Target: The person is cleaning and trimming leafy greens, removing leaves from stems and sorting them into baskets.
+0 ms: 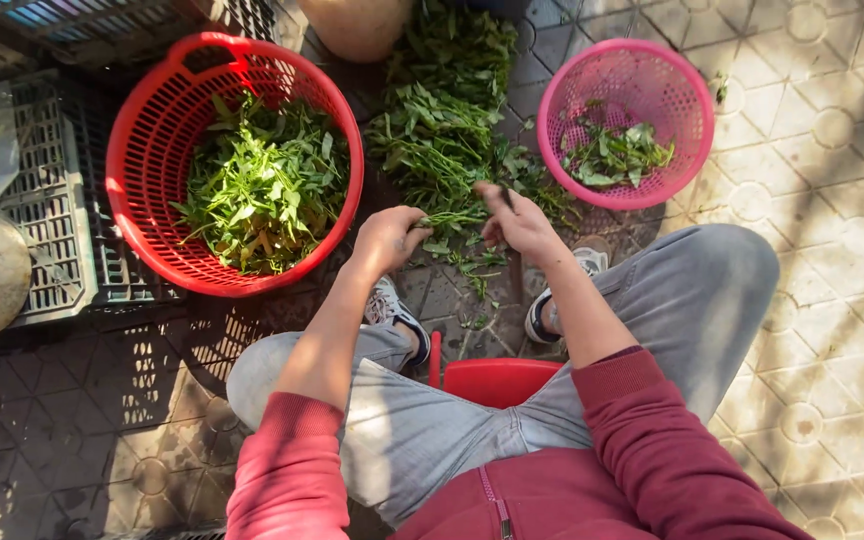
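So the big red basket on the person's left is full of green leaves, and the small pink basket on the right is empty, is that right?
Not quite. The head view shows the small pink basket is not empty: a small heap of green leaves lies in it. The rest holds: the big red basket on the person's left is full of green leaves.

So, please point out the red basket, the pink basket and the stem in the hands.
red basket (pixel 124 150): head view, left rim.
pink basket (pixel 687 85): head view, right inner wall.
green stem (pixel 452 217): head view, middle, between both hands.
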